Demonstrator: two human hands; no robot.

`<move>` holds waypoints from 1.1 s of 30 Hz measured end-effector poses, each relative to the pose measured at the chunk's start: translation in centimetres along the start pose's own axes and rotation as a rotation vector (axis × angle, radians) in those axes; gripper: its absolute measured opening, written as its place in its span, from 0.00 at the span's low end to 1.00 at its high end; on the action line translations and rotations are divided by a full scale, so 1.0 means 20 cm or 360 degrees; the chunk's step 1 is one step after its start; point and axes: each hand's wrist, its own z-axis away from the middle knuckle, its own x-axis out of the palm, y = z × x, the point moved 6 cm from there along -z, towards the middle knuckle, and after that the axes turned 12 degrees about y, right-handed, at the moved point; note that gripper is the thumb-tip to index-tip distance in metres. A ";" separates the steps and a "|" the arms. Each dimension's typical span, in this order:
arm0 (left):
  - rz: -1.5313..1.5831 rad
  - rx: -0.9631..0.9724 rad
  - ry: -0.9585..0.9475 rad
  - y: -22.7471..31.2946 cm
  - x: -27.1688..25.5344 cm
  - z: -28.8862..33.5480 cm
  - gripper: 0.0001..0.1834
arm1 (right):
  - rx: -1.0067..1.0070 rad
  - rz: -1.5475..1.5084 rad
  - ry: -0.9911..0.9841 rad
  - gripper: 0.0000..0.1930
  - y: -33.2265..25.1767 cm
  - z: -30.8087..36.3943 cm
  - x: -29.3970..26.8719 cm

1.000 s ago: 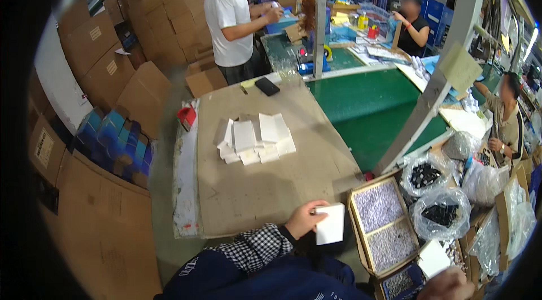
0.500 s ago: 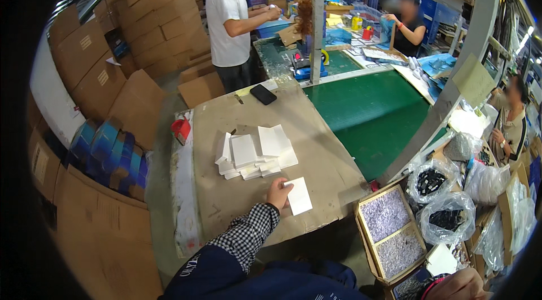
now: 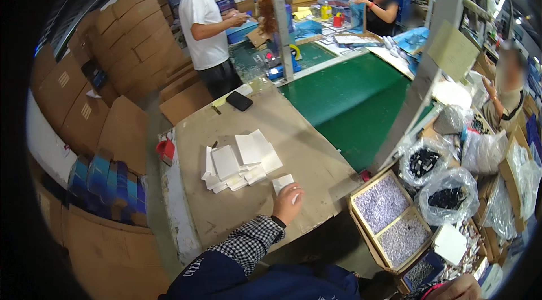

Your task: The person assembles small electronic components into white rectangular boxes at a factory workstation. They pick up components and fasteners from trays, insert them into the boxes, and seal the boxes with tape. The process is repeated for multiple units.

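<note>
My left hand point(image 3: 288, 204), in a dark blue sleeve with a checked cuff, is on the cardboard-covered table. Its fingers are closed around the near part of a small white card point(image 3: 282, 182), and the palm hides the rest. Just beyond it and to the left lies a loose stack of folded white cards point(image 3: 243, 160), some standing partly open. Only part of my right hand point(image 3: 455, 288) shows, at the lower right edge near the boxes of small parts. A pink band is at its wrist; its fingers are cut off from view.
A black phone point(image 3: 239, 101) lies at the table's far end. To the right stand a divided wooden tray point(image 3: 377, 232) of tiny pale pieces and plastic bags point(image 3: 449, 197) of black parts. A green work surface point(image 3: 350, 102) adjoins the table. Cartons point(image 3: 121, 136) line the left; several people work beyond.
My left hand has shifted onto the white card's near right side, covering more of it. My right hand stays at the lower right edge. The whole view has swung slightly.
</note>
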 end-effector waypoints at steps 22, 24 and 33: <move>-0.0559 0.0037 -0.2641 0.46 0.58 1.34 0.22 | 0.2190 0.1027 0.2497 0.17 -0.46 2.97 -0.97; -0.0170 0.0485 -0.2675 0.55 0.66 1.30 0.27 | 0.2582 0.1623 0.2395 0.19 -0.53 3.37 -0.79; -0.0655 0.0655 -0.3148 0.30 0.92 0.94 0.38 | 0.3266 0.1334 0.1779 0.17 0.03 3.69 0.35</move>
